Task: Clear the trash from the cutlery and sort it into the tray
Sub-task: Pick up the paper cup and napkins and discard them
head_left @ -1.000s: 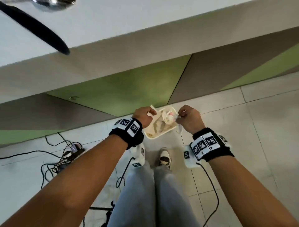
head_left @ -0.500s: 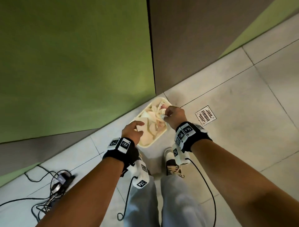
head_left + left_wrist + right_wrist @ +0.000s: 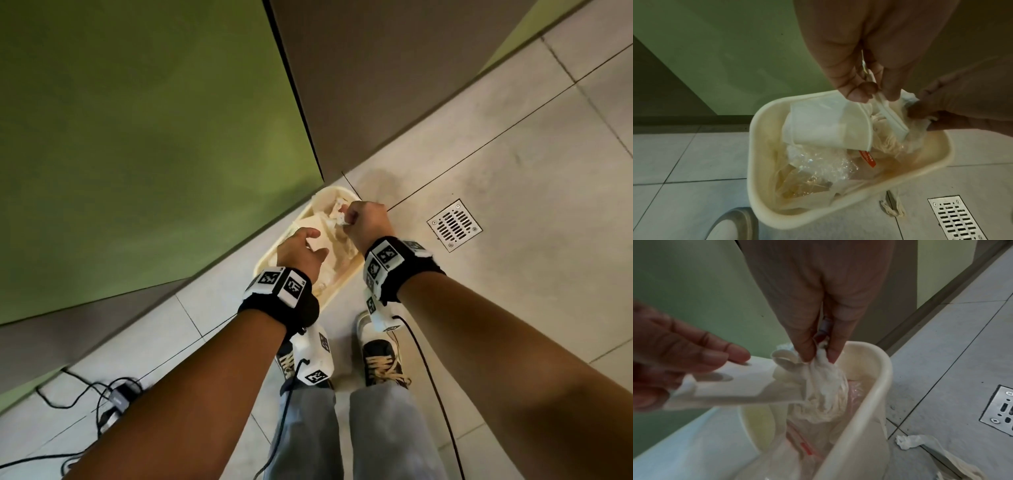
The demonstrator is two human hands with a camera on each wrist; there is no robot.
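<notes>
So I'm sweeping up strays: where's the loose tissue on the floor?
Right wrist view, lower right: the loose tissue lies on the floor tiles beside the bin, near the drain grate.

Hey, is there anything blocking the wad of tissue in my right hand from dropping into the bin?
Nothing visible blocks it. The right hand pinches the crumpled tissue directly over the open cream bin, already hanging into its mouth. The left hand holds a white utensil off to the side, not underneath.
</notes>
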